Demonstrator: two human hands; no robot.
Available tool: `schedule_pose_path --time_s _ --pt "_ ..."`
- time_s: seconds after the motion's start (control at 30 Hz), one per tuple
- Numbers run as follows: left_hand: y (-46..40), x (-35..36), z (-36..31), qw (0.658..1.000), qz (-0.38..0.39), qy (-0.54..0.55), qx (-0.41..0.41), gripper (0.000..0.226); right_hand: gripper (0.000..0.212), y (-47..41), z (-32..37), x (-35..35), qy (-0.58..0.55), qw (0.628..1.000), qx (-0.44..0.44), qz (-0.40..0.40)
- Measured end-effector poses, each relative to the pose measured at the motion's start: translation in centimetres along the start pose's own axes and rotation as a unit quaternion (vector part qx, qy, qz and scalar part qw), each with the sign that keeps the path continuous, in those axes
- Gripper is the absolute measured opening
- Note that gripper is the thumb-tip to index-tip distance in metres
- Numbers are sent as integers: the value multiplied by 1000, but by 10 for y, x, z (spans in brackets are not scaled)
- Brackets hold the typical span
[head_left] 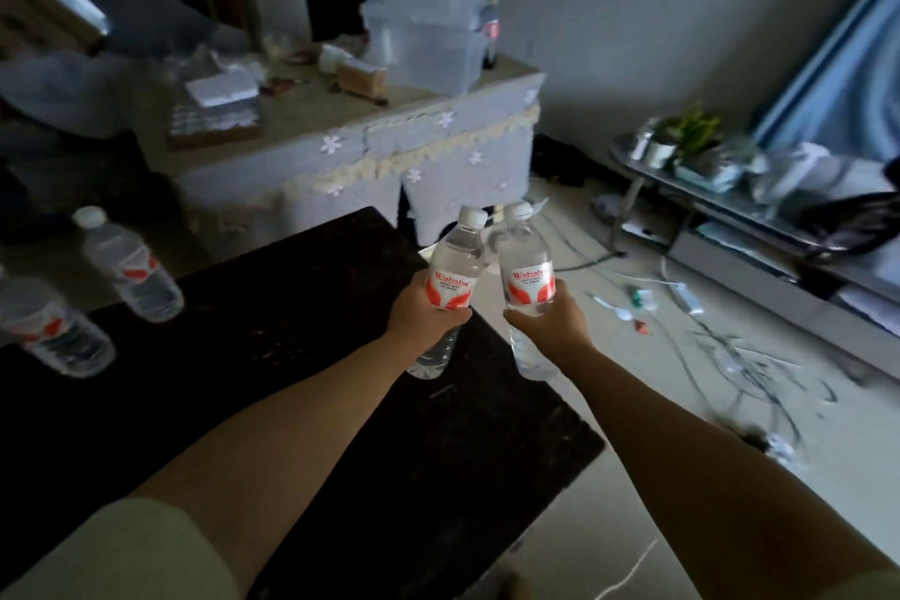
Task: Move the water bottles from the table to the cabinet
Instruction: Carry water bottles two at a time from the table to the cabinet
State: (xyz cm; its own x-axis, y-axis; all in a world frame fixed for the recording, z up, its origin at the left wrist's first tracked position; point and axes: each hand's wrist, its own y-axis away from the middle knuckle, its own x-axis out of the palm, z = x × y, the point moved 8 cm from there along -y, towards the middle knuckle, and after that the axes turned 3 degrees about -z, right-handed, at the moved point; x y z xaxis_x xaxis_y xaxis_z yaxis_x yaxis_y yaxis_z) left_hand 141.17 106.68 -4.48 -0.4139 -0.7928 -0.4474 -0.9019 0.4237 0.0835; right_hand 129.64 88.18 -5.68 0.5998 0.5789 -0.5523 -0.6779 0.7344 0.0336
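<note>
Head view. The left hand [422,313] grips a clear water bottle, the left held bottle [455,266], around its red-and-white label, fingers curled round the body. The right hand [553,325] grips a second one, the right held bottle [526,268], in the same manner. Both bottles are capped in white, tilt slightly away from the viewer, and are held side by side over the far right corner of the dark bench [302,356], their necks close together; whether they touch cannot be told. Both show clear liquid filling them nearly to the neck.

Two further capped bottles stand on the left part of the bench: the far bottle [129,266] and, nearer the left edge of the frame, the near bottle [53,331]. Both hold clear water and carry the same red label.

Behind the bench, a cloth-covered side table [370,146] bears a stack of translucent plastic boxes [423,15]; their contents cannot be made out. At right, a low glass stand [721,200] carries a potted plant [691,132]. Cables [730,356] lie on the pale floor.
</note>
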Motion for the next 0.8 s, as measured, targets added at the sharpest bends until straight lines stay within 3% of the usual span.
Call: schedule_pose_path --time_s 0.2,0.47,0.8 --pt "18 90 -71 992 104 -19 65 54 67 26 -50 -118 -32 990 59 -125" --pt "84 202 -142 971 189 -40 142 55 67 95 -115 -243 -16 965 105 -239" --pt "236 351 -212 908 356 -26 220 60 66 245 -214 -395 -18 915 182 -358"
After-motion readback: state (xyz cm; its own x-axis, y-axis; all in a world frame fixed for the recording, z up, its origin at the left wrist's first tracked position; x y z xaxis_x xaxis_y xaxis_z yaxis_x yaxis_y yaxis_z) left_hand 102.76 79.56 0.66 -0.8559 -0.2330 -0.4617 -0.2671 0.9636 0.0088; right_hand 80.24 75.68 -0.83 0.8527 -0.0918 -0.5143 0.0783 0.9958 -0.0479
